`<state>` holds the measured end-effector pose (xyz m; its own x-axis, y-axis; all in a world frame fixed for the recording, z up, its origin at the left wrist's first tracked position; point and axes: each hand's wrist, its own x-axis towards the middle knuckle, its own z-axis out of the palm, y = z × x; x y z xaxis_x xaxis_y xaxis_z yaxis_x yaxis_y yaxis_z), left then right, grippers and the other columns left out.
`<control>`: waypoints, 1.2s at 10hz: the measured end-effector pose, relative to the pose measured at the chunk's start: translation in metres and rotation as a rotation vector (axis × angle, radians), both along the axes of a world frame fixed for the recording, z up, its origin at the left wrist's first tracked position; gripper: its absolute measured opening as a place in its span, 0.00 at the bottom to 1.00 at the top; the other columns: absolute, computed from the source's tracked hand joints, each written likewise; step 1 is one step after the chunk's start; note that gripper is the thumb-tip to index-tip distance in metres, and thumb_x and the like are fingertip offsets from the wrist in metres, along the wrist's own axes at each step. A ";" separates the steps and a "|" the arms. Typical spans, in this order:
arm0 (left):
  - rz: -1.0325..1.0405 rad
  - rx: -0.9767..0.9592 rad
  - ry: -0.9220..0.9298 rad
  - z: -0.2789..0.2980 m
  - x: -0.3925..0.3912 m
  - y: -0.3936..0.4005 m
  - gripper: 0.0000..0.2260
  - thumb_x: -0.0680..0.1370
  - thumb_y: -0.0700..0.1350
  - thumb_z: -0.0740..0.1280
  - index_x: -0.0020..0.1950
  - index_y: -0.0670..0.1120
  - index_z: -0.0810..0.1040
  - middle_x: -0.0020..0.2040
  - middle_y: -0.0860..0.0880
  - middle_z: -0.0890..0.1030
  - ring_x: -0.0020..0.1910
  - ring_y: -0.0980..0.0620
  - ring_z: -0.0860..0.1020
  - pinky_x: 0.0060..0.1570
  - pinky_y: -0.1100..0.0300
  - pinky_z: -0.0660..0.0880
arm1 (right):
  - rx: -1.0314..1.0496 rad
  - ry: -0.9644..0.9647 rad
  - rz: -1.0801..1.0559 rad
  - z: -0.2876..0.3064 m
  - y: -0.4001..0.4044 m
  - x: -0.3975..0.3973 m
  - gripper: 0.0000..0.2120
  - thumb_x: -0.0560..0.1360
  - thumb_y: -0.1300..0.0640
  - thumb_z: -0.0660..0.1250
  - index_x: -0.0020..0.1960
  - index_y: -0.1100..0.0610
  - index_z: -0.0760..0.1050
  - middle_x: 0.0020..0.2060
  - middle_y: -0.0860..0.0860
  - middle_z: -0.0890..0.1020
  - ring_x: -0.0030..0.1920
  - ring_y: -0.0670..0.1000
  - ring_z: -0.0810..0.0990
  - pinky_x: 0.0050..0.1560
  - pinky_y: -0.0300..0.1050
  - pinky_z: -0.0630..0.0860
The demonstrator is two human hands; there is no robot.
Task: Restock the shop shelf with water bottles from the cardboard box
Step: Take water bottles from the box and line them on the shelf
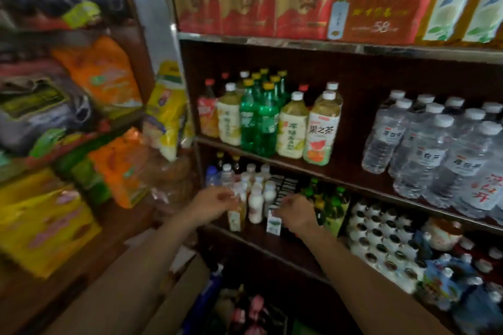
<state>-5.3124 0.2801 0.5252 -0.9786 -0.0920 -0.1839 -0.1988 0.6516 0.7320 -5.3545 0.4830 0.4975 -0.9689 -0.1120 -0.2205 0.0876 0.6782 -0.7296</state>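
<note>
Head view: both hands' grip unclear, left hand and right hand among small milky bottles.

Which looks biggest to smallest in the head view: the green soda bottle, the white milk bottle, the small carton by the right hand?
1. Green soda bottle.
2. White milk bottle.
3. Carton, partly hidden behind the right hand, so its rank against the milk bottle is unsure.

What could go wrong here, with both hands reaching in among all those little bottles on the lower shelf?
The left hand and right hand are reaching between tightly packed small white bottles, so a nudge might tip one over or off the shelf edge. The small carton stands right at that edge and could be knocked off. The picture is blurry, so a misjudged grab seems possible.
</note>
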 end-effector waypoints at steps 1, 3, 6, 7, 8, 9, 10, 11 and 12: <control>0.149 0.020 -0.056 -0.016 0.070 -0.051 0.14 0.77 0.46 0.68 0.58 0.39 0.80 0.56 0.41 0.80 0.59 0.44 0.77 0.62 0.51 0.72 | 0.053 -0.021 0.162 -0.018 -0.047 0.044 0.10 0.71 0.51 0.73 0.42 0.58 0.78 0.40 0.53 0.80 0.47 0.55 0.79 0.46 0.46 0.72; 0.443 0.112 -0.172 -0.071 0.190 -0.113 0.15 0.71 0.52 0.72 0.54 0.46 0.81 0.52 0.45 0.80 0.56 0.46 0.78 0.54 0.55 0.74 | 0.084 -0.247 0.405 -0.074 -0.130 0.124 0.24 0.71 0.51 0.73 0.64 0.57 0.75 0.60 0.52 0.78 0.58 0.51 0.78 0.55 0.43 0.75; 0.770 0.358 -0.386 -0.219 0.309 -0.147 0.17 0.76 0.41 0.68 0.63 0.36 0.74 0.57 0.44 0.79 0.58 0.53 0.73 0.68 0.56 0.63 | 0.223 -0.508 0.683 -0.205 -0.197 0.228 0.23 0.74 0.51 0.71 0.67 0.56 0.72 0.64 0.50 0.76 0.63 0.52 0.75 0.62 0.46 0.73; 0.880 0.435 -0.441 -0.280 0.322 -0.149 0.22 0.75 0.39 0.69 0.66 0.34 0.69 0.56 0.42 0.79 0.55 0.48 0.76 0.58 0.55 0.73 | 0.312 -0.604 0.716 -0.262 -0.205 0.241 0.24 0.74 0.52 0.71 0.67 0.60 0.72 0.64 0.54 0.77 0.61 0.54 0.77 0.62 0.49 0.74; 0.921 0.514 -0.553 -0.351 0.333 -0.144 0.06 0.76 0.40 0.68 0.52 0.44 0.77 0.53 0.43 0.78 0.52 0.47 0.77 0.49 0.57 0.72 | 0.393 -0.671 0.736 -0.327 -0.206 0.247 0.26 0.75 0.53 0.70 0.68 0.63 0.71 0.65 0.58 0.75 0.62 0.57 0.76 0.63 0.52 0.74; 0.962 0.630 -0.648 -0.422 0.333 -0.136 0.13 0.76 0.43 0.69 0.60 0.43 0.75 0.58 0.42 0.78 0.58 0.44 0.76 0.60 0.53 0.71 | 0.447 -0.750 0.733 -0.393 -0.206 0.251 0.26 0.75 0.51 0.69 0.70 0.58 0.69 0.67 0.53 0.74 0.64 0.53 0.75 0.59 0.44 0.74; 0.980 0.734 -0.741 -0.491 0.328 -0.127 0.19 0.77 0.44 0.68 0.66 0.39 0.73 0.63 0.42 0.76 0.64 0.43 0.73 0.66 0.51 0.68 | 0.486 -0.818 0.693 -0.461 -0.203 0.254 0.27 0.74 0.52 0.70 0.70 0.58 0.69 0.68 0.53 0.73 0.65 0.53 0.74 0.59 0.43 0.72; 0.985 0.740 -0.778 -0.561 0.325 -0.119 0.17 0.78 0.43 0.67 0.64 0.38 0.74 0.62 0.42 0.77 0.64 0.42 0.74 0.66 0.50 0.69 | 0.527 -0.847 0.692 -0.523 -0.199 0.259 0.26 0.73 0.51 0.72 0.68 0.58 0.71 0.66 0.53 0.74 0.65 0.54 0.74 0.60 0.45 0.73; 1.017 0.702 -0.793 -0.624 0.315 -0.115 0.12 0.78 0.42 0.66 0.58 0.38 0.78 0.51 0.40 0.79 0.60 0.39 0.76 0.56 0.53 0.72 | 0.549 -0.886 0.691 -0.584 -0.196 0.261 0.22 0.72 0.52 0.72 0.63 0.59 0.75 0.60 0.53 0.77 0.62 0.55 0.76 0.57 0.45 0.74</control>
